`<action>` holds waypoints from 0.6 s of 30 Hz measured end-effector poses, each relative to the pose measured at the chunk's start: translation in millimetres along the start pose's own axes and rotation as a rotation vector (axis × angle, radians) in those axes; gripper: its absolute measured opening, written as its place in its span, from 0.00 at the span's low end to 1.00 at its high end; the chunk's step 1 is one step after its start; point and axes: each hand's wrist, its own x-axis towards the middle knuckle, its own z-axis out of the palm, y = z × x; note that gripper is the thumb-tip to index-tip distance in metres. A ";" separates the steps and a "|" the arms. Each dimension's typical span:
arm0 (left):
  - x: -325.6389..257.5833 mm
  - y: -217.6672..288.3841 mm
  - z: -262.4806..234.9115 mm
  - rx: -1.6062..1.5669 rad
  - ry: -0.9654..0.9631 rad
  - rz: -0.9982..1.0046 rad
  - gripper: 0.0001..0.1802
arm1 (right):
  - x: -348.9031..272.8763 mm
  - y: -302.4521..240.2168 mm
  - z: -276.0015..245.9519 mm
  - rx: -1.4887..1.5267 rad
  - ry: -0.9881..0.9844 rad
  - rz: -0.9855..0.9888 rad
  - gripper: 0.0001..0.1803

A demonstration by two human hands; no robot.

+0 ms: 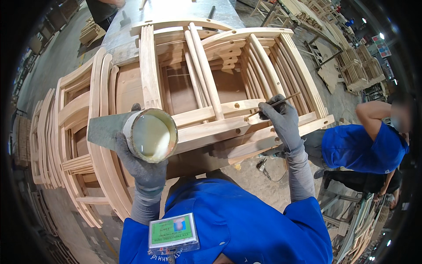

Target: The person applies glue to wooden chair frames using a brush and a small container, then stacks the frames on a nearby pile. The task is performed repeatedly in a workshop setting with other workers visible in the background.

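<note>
Left grip [143, 168] holds pot [129, 131]; badge [173, 233] bears print.

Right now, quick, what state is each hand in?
Left hand: closed, holding a round cup of pale liquid.
Right hand: closed, thin stick held in its fingertip grip.
</note>
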 end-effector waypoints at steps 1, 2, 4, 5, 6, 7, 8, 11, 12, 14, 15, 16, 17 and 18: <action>0.0 1.4 -1.6 0.064 -0.016 0.027 0.26 | -0.1 -0.4 1.3 0.030 0.028 0.005 0.13; 0.7 4.1 -3.6 0.070 -0.007 0.010 0.27 | -1.5 -0.5 1.0 -0.025 0.036 0.005 0.13; 2.4 10.0 -7.2 0.082 0.010 -0.025 0.30 | -6.8 1.4 -5.5 -0.135 0.056 0.006 0.12; 2.9 13.1 -10.8 0.008 0.026 -0.079 0.31 | -7.6 -1.3 -3.9 -0.158 0.031 0.033 0.09; 3.2 15.8 -14.2 -0.066 0.041 -0.132 0.32 | -10.4 -5.3 -0.4 -0.090 0.041 0.027 0.09; 3.2 18.0 -17.3 -0.139 0.055 -0.185 0.32 | -15.5 -13.4 1.7 -0.021 0.052 0.022 0.08; 4.1 20.5 -21.0 -0.180 0.050 -0.237 0.33 | -21.0 -28.1 11.2 0.051 0.054 0.013 0.08; 3.0 31.3 -21.8 -0.170 0.055 -0.308 0.34 | -48.7 -76.7 50.9 0.282 0.009 -0.061 0.05; 3.9 32.4 -19.3 -0.136 0.043 -0.312 0.33 | -60.0 -87.8 62.2 0.363 -0.056 -0.118 0.05; 5.8 37.5 -20.0 -0.168 -0.039 -0.271 0.29 | -75.1 -96.3 85.2 0.433 -0.212 -0.242 0.07; 7.5 43.1 -17.4 -0.190 -0.101 -0.259 0.30 | -82.8 -102.7 99.9 0.478 -0.188 -0.223 0.09; 9.4 46.8 -22.4 -0.185 -0.106 -0.255 0.31 | -85.1 -104.0 112.3 0.478 -0.180 -0.240 0.09; 9.9 49.3 -26.7 -0.189 -0.110 -0.248 0.33 | -86.0 -105.2 122.0 0.470 -0.176 -0.261 0.10; 10.5 51.8 -30.6 -0.193 -0.113 -0.241 0.34 | -86.9 -106.6 128.5 0.463 -0.170 -0.281 0.10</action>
